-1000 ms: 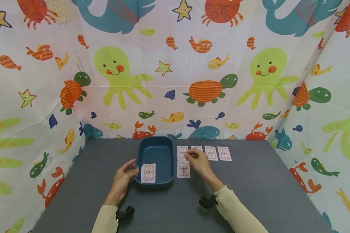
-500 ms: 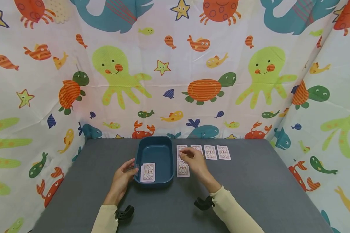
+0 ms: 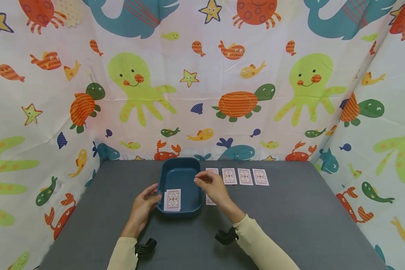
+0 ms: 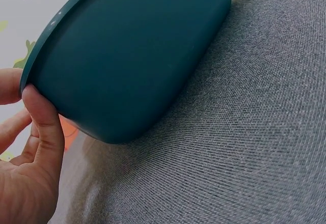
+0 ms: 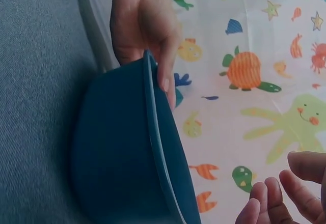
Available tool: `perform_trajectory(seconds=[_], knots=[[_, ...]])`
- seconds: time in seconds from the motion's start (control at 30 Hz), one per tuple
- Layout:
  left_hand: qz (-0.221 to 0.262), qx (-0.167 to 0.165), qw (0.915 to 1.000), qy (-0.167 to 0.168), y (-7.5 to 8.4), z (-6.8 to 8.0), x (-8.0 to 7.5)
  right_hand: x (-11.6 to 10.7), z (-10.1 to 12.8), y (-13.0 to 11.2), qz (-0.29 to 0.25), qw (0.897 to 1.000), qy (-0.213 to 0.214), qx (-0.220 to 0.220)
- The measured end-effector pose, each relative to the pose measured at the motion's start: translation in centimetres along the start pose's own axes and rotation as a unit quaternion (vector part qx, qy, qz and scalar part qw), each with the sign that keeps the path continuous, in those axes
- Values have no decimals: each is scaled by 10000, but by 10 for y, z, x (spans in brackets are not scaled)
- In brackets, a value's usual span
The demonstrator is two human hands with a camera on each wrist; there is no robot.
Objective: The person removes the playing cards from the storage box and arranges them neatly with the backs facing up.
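The tray (image 3: 180, 176) is dark teal all over, inside and out. The card lying in it (image 3: 172, 199) has a white border around an ornate reddish-brown back pattern, and the cards in the row (image 3: 245, 176) share that same back. The bench (image 3: 290, 217) is covered in plain dark grey woven fabric. The curtain (image 3: 202, 82) is white, printed with lime-green octopuses, orange-striped turtles, teal whales, red crabs, yellow stars and small fish. Both sleeves (image 3: 263, 243) are pale cream.

Bare grey table (image 3: 290, 225) right; tub (image 3: 180, 176) and cards (image 3: 245, 176) ahead.
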State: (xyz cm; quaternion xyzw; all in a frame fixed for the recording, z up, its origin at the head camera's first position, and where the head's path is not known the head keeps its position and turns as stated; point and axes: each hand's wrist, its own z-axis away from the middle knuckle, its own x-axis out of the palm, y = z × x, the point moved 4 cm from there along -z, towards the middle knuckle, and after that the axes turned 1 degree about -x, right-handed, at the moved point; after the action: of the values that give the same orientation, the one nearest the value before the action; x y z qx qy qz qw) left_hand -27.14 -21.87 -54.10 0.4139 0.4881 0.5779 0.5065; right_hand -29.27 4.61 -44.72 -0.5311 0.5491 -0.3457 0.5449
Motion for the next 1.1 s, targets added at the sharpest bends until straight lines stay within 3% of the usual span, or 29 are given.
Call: perform_trajectory(seconds=[0.5, 1.1], knots=[[44, 27, 10000, 20, 0, -2, 0, 34, -14, 5, 122, 9988, -466, 23], [59, 30, 10000, -73, 1, 0, 0, 61, -35, 18, 622, 9957, -579, 382]])
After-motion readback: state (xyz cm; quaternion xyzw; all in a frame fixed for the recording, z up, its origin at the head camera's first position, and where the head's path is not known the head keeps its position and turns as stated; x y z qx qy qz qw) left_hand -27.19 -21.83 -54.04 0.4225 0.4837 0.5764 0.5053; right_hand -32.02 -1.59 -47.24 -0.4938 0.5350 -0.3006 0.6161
